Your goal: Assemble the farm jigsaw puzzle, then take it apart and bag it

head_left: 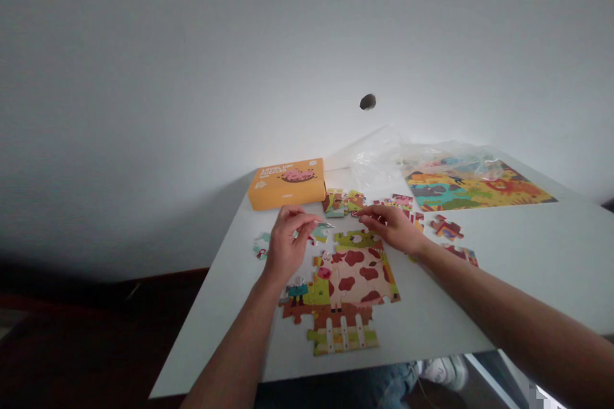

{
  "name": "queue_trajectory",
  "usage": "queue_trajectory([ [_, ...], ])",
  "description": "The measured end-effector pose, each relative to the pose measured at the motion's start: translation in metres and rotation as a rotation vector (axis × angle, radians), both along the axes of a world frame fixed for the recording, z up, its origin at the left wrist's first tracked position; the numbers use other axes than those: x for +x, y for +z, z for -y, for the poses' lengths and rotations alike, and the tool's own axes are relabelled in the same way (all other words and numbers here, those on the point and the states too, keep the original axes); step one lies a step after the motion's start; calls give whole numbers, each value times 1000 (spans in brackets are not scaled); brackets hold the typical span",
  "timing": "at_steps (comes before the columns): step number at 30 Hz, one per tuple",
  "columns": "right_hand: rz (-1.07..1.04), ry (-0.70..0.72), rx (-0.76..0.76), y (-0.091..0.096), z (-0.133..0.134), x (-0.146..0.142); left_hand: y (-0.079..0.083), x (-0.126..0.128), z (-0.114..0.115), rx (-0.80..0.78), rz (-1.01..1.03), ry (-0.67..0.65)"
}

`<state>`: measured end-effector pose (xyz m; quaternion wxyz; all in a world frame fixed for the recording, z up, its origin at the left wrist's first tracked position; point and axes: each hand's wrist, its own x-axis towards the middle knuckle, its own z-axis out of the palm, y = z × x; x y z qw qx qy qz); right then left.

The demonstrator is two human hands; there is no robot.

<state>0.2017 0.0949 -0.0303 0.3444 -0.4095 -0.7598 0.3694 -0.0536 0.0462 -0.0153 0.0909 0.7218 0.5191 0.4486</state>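
A partly joined jigsaw puzzle (pixel 357 278) with a spotted cow and a white fence lies on the white table. Left of its upper part, my left hand (pixel 289 239) pinches a thin puzzle piece (pixel 327 225), seen nearly edge-on. My right hand (pixel 392 227) is above the puzzle's top right, thumb and forefinger close together at the joined brown-and-green pieces (pixel 334 203); what they grip, if anything, is too small to make out. A pale blue loose piece (pixel 261 246) lies left of my left hand.
An orange puzzle box (pixel 288 186) stands at the back left. Clear plastic bags (pixel 378 156) lie against the wall, partly over a colourful animal picture sheet (pixel 484 192). Loose red and purple pieces (pixel 447 228) lie right of my right hand. The table's left edge is near.
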Motion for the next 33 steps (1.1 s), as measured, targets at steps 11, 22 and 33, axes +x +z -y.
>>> queue_trajectory([
  [11, -413, 53, -509, -7, -3, -7, -18, 40, 5, -149, -74, -215],
  [22, -161, -184, -298, -5, -18, 16, -13, 42, 19, -261, -504, -253],
  [33, -226, 59, -483, -6, 2, -11, -14, 36, 9, -323, -41, -84],
])
